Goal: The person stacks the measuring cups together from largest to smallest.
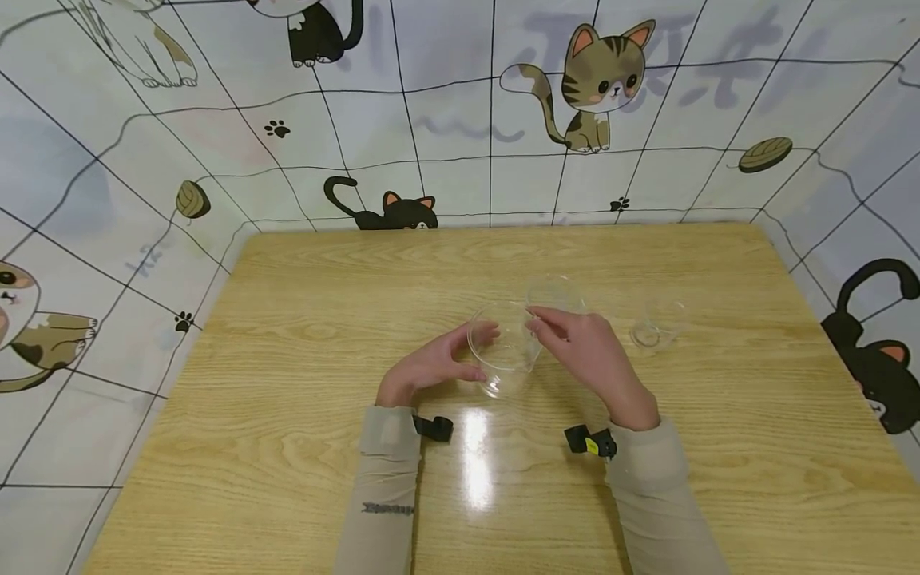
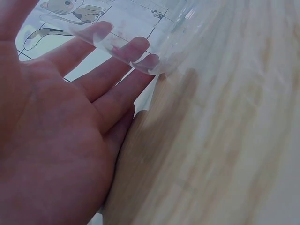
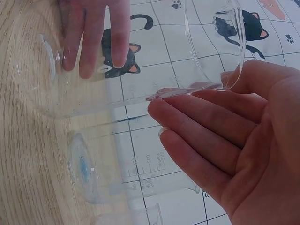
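A large clear beaker stands on the wooden table between my two hands. My left hand holds it from the left, thumb on the near side and fingers on the far side. In the left wrist view, the fingertips meet its transparent wall. With thumb and forefinger, my right hand pinches the right part of its rim; the other fingers reach along the outside. Just behind it is a second clear beaker, partly covered by the right hand, with printed graduations visible in the right wrist view.
A smaller clear beaker stands to the right of my right hand. The wooden table is bordered at the back and sides by white gridded panels with cat drawings. Light glares on the tabletop in front of the large beaker.
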A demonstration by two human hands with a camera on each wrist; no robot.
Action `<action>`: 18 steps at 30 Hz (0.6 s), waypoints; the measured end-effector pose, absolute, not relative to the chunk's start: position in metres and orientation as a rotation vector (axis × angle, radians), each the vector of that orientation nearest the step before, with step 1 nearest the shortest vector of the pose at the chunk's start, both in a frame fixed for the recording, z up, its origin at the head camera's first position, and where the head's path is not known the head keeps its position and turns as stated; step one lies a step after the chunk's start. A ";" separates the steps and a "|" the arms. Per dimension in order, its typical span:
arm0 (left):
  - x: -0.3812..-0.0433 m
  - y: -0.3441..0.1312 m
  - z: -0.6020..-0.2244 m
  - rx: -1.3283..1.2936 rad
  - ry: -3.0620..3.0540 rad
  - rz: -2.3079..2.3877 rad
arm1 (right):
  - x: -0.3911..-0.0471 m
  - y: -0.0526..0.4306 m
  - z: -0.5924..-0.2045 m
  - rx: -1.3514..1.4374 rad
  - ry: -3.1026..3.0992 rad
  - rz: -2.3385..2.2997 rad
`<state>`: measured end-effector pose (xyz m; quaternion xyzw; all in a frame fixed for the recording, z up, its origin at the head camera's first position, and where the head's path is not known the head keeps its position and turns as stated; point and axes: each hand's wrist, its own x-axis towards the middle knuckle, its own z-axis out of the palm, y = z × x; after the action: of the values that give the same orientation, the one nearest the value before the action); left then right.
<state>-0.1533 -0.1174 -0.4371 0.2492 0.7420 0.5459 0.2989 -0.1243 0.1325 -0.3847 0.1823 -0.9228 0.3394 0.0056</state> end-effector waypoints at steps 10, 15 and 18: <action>-0.160 -0.119 -0.461 0.647 2.003 1.484 | -0.126 0.134 -0.384 0.574 -2.884 1.086; -0.159 -0.118 -0.460 0.639 2.007 1.488 | -0.126 0.134 -0.383 0.573 -2.889 1.090; -0.160 -0.118 -0.460 0.640 2.011 1.485 | -0.127 0.135 -0.383 0.570 -2.891 1.090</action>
<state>-0.1598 -0.1175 -0.4596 0.2382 0.7489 0.5530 0.2768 -0.1268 0.1346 -0.3827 0.1814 -0.9202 0.3469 -0.0003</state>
